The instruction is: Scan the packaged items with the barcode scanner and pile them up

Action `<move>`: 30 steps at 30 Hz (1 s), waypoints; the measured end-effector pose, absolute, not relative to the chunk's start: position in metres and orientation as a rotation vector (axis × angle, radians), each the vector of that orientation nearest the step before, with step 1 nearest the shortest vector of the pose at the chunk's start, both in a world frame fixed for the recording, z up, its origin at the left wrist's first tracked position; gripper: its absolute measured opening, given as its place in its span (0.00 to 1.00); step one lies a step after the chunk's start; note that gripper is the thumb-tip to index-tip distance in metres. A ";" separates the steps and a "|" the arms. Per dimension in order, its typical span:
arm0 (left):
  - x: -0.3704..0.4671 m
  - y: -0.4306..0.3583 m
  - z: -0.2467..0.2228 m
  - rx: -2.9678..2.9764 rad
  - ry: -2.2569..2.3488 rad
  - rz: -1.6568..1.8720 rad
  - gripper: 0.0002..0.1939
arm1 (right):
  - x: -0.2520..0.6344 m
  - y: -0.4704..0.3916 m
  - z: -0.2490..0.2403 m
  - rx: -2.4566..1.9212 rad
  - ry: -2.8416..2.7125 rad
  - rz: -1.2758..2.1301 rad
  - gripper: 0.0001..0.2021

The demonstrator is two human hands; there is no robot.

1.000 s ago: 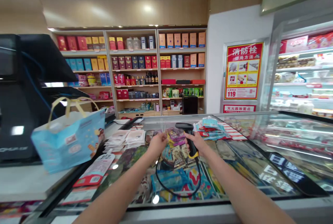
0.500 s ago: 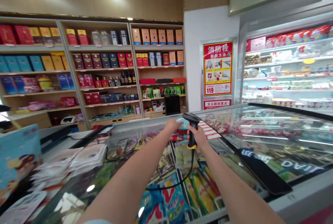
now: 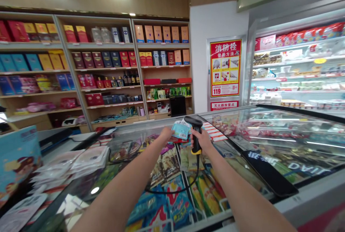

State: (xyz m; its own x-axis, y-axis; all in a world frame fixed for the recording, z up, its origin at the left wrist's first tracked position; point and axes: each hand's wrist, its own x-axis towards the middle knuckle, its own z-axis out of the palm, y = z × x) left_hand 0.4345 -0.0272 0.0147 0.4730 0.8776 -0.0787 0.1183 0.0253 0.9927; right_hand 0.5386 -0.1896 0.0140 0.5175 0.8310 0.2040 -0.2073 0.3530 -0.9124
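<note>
My right hand [image 3: 202,140] is wrapped round the grip of a black and yellow barcode scanner [image 3: 196,147], its head pointing up and to the left. A black cable hangs from the scanner's base and loops over the freezer. In my left hand [image 3: 166,135] is the left edge of a light blue packet [image 3: 180,130], with its printed back turned toward me. The packet is just left of the scanner's head. Below it, partly hidden, lie red packets [image 3: 176,140] on the freezer.
A glass-topped chest freezer [image 3: 269,117] full of packaged goods spreads beneath my arms. Clear plastic packs [image 3: 90,162] are piled on the left, beside a blue printed box [image 3: 20,163]. Shelves of boxed goods [image 3: 107,59] line the back wall; a lit refrigerator [image 3: 296,63] stands right.
My left hand has moved left and a little down with the blue packet, whose back now shows more fully. The scanner has shifted slightly left. The view has tilted a little.
</note>
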 end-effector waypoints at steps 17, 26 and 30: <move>0.365 -0.022 -0.019 0.993 0.670 1.236 0.14 | 0.511 -0.196 -0.005 -1.216 -1.023 1.112 0.19; 0.367 -0.026 -0.022 0.924 0.573 1.217 0.15 | 0.513 -0.196 -0.005 -1.311 -0.986 1.093 0.16; 0.366 -0.026 -0.023 0.913 0.562 1.226 0.14 | 0.514 -0.196 -0.006 -1.329 -0.988 1.109 0.16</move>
State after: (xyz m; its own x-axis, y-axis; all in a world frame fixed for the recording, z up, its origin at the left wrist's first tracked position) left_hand 0.3661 -0.0260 -0.0232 0.2741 0.9563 0.1018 -0.5469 0.0679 0.8345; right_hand 0.5136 -0.1961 -0.0057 0.2169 0.9736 -0.0708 -0.0416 -0.0632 -0.9971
